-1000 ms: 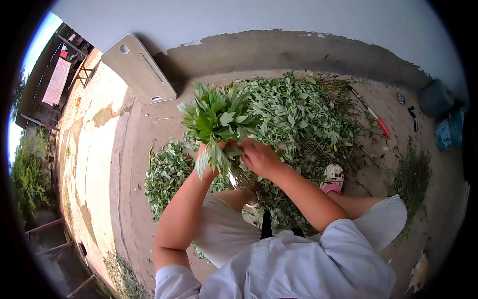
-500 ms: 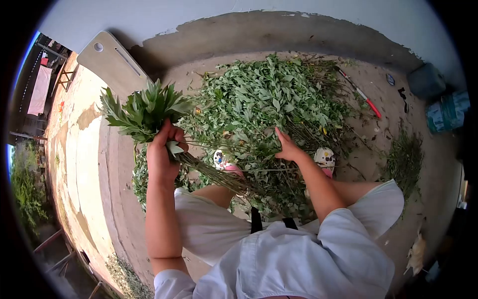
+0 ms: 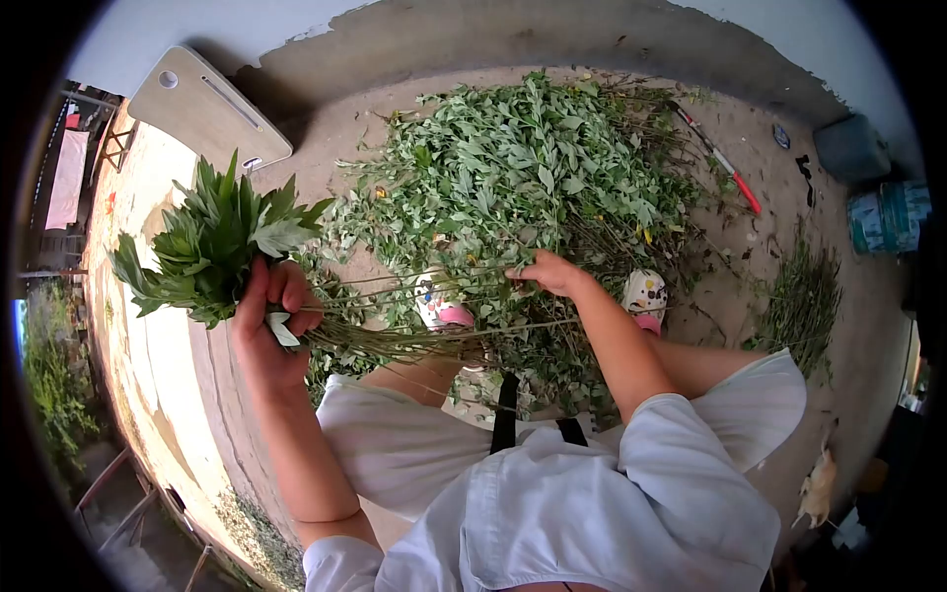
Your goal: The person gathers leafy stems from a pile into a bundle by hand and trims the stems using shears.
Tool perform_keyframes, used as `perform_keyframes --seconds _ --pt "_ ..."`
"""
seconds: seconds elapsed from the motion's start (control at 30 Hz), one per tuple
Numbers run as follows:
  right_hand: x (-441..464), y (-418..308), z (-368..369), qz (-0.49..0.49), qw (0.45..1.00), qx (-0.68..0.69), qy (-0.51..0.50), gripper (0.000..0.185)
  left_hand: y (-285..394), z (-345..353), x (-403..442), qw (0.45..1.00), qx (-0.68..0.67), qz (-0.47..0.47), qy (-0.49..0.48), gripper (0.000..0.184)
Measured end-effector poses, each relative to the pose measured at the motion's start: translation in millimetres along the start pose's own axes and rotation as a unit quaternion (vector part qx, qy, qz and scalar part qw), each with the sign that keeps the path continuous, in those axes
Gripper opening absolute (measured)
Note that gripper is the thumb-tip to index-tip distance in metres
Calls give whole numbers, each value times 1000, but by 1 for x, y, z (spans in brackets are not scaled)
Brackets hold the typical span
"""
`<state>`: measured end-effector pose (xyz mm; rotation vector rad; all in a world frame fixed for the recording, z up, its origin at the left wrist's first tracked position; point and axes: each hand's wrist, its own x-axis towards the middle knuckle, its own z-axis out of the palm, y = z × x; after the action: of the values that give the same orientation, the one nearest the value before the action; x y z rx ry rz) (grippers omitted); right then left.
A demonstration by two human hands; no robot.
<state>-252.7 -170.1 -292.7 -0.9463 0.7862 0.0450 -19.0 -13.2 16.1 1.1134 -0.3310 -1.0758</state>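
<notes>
A bunch of leafy green stems (image 3: 212,247) is gripped in my left hand (image 3: 271,316), at the left. Its leaves fan out above the fist, and its long thin stems trail rightward over my leg. My right hand (image 3: 552,273) is at the centre over the plants, fingers pinched together near a thin stem; what lies between the fingertips is too small to make out. Beyond both hands, a large pile of cut leafy plants (image 3: 533,148) covers the ground. Patterned clogs (image 3: 431,301) are on my feet among the leaves.
A beige board (image 3: 202,109) leans by the wall at the back left. A red-and-white tool (image 3: 725,163) lies right of the pile. Farther right are a dark container (image 3: 853,148), a teal bucket (image 3: 888,217) and a heap of thin stems (image 3: 801,301). A small animal (image 3: 817,488) lies at lower right.
My left hand has carried the bunch leftward, away from my right hand. My right hand left the bunch, opened over the pile, then moved slightly left and closed its fingers. The view has shifted.
</notes>
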Motion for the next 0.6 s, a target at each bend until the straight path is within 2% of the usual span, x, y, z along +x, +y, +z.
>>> perform_keyframes --seconds 0.03,0.07,0.13,0.17,0.23,0.3,0.33,0.37,0.4,0.43,0.5,0.53,0.6 --pt "-9 -9 -16 -24 986 163 36 28 2 -5 -4 1000 23 6 13 29" --pt "-5 -6 -36 -53 957 274 73 18 4 -10 -7 999 31 6 32 29" --pt "-4 1 -69 -116 879 437 150 19 11 -15 -8 999 14 3 43 30" --pt "3 1 -78 -165 856 430 235 25 13 -17 -9 999 -2 -5 35 30" --pt "2 -16 -65 -209 869 405 193 30 13 -17 -10 999 -7 -24 39 30" --pt "-18 -54 -23 -117 922 363 -67 37 11 -18 -12 998 -3 -63 -23 29" --pt "-12 -50 -9 -104 975 190 -54 41 10 -19 -13 997 -4 -68 -19 28" --pt "-7 -45 -1 -89 995 11 -41 45 8 -20 -14 997 -4 -71 -16 28" --pt "9 -31 -6 -26 976 -208 -56 45 7 -19 -15 997 -5 -71 -27 28" --pt "26 -17 -12 37 906 -416 -69 46 6 -18 -16 997 -7 -69 -38 27" --pt "26 20 -4 172 693 -699 37 29 5 -19 -17 997 -17 -71 -22 26" --pt "20 32 -4 175 648 -739 58 24 4 -19 -16 998 -9 -64 -22 26" --pt "14 33 -16 150 661 -731 75 25 2 -20 -13 998 0 -57 -19 27"
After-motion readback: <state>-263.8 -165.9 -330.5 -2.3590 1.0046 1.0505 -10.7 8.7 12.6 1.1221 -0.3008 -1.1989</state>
